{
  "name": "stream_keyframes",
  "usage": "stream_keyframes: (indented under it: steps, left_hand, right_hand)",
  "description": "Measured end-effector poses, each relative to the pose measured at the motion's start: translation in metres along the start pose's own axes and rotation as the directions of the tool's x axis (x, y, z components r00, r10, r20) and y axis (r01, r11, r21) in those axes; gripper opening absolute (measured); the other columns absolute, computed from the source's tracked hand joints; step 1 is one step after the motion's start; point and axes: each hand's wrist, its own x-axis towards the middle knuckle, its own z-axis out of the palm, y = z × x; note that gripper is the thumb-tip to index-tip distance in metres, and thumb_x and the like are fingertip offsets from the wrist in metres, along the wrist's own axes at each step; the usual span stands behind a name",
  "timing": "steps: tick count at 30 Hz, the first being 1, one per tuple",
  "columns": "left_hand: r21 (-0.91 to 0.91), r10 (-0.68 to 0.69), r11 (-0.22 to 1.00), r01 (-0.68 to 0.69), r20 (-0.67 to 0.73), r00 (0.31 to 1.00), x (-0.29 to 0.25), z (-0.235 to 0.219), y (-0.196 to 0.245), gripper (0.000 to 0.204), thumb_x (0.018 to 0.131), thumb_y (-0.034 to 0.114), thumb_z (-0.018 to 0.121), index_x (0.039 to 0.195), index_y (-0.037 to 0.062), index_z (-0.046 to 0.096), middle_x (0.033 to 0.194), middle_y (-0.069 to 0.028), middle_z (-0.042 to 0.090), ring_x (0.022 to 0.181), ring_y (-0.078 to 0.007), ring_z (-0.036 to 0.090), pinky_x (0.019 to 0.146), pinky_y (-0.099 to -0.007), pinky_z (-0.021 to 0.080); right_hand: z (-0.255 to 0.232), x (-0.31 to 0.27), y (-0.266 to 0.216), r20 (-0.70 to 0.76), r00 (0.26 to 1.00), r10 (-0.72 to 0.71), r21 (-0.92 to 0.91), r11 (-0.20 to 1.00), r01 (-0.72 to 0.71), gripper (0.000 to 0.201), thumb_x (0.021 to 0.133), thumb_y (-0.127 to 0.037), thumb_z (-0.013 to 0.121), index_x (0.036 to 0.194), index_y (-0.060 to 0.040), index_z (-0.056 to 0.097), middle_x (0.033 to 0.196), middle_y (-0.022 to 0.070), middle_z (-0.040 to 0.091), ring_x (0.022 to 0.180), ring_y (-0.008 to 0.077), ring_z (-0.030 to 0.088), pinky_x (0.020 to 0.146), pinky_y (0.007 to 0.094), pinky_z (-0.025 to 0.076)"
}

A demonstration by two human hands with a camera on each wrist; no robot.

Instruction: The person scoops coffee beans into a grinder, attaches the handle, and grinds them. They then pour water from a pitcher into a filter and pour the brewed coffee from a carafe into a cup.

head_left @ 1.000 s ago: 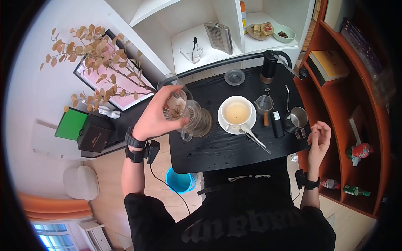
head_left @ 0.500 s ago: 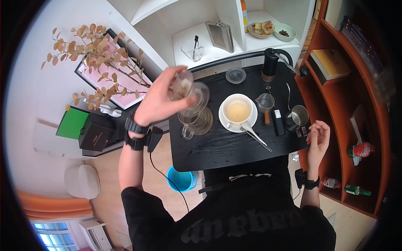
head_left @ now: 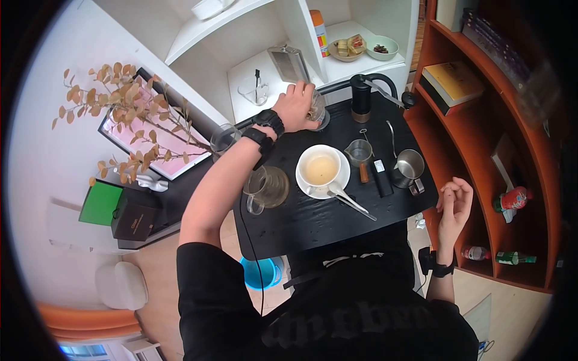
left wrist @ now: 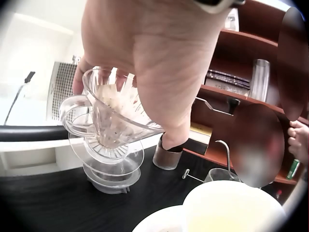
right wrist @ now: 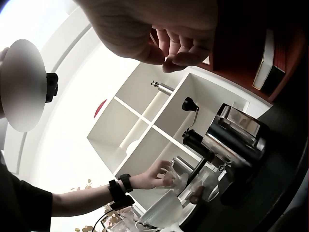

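My left hand (head_left: 294, 108) grips a clear ribbed coffee dripper (left wrist: 126, 126) by its upper part at the back of the black table. Inside the dripper sits a paper filter (left wrist: 110, 95) with wet grounds stuck to it. The dripper's base overlaps a round grey dish (left wrist: 112, 185) directly beneath it in the left wrist view. A glass coffee server (head_left: 276, 188) with a handle stands uncovered at the table's left. Beyond the table's right edge, my right hand (head_left: 455, 207) hangs with loosely curled fingers, holding nothing.
A white cup (head_left: 306, 174) of pale liquid stands on a saucer mid-table, a spoon beside it. Right of it are a small glass pitcher (head_left: 359, 151), a black device (head_left: 383, 180) and a steel jug (head_left: 410, 163). A hand grinder (head_left: 360, 99) stands at the back.
My left hand has carried the dripper from above the server rightward and away from me to the grey dish. The right hand stays nearly still; the head view has shifted slightly.
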Motion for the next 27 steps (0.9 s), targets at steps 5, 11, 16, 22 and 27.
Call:
stream_keyframes:
  steps: [5,11,16,22,27]
  left_hand:
    - [-0.070,-0.103,0.991,0.111,0.107,0.989,0.017,0.030,0.002,0.092,0.068,0.050,0.080,0.133,-0.0024,0.041,0.124,-0.0233,0.048,0.114,-0.0416,0.052,0.090,-0.0517,0.051]
    - [-0.205,-0.099,0.965,0.164,0.296,0.950,0.035,0.035,-0.017,0.103,0.072,0.060,0.076,0.141,-0.0049,0.036,0.133,-0.0289,0.046,0.125,-0.0439,0.047,0.106,-0.0471,0.042]
    - [-0.174,-0.088,0.979,0.105,0.098,0.991,0.030,0.037,-0.015,0.109,0.070,0.072,0.072,0.141,-0.0035,0.041,0.139,-0.0294,0.044,0.128,-0.0442,0.046,0.107,-0.0459,0.041]
    - [-0.270,-0.070,0.962,0.036,-0.117,0.991,-0.006,-0.064,-0.012,0.078,0.086,0.056,0.069,0.133,-0.0037,0.052,0.137,-0.0276,0.051,0.129,-0.0394,0.048,0.110,-0.0427,0.038]
    - [-0.303,-0.136,0.953,0.017,-0.378,0.916,-0.102,-0.163,0.029,0.048,0.088,0.030,0.074,0.119,-0.0032,0.061,0.119,-0.0175,0.065,0.112,-0.0300,0.061,0.098,-0.0366,0.046]
  right_hand:
    - [-0.009,-0.005,0.002,-0.057,0.998,0.004,0.001,1.000,-0.004,0.029,0.098,-0.001,0.054,0.126,-0.0038,0.048,0.093,0.0054,0.059,0.062,0.0029,0.047,0.052,0.0163,0.036]
    - [-0.014,-0.006,0.006,-0.042,0.998,0.043,-0.010,0.999,-0.043,0.027,0.098,-0.001,0.054,0.124,-0.0033,0.049,0.093,0.0052,0.059,0.063,0.0031,0.046,0.054,0.0166,0.037]
    - [-0.011,-0.005,0.006,-0.020,0.998,0.063,0.003,0.998,-0.063,0.026,0.098,-0.001,0.054,0.123,-0.0025,0.050,0.092,0.0053,0.058,0.063,0.0032,0.046,0.055,0.0166,0.037]
    - [-0.002,-0.001,0.003,0.034,0.998,0.059,0.028,0.998,-0.060,0.026,0.098,-0.001,0.055,0.123,-0.0019,0.050,0.091,0.0062,0.058,0.064,0.0038,0.047,0.055,0.0167,0.037]
    - [0.019,-0.001,-0.003,0.127,0.991,0.052,0.056,0.997,-0.059,0.024,0.098,0.000,0.054,0.121,-0.0017,0.050,0.089,0.0063,0.059,0.064,0.0046,0.047,0.055,0.0172,0.037]
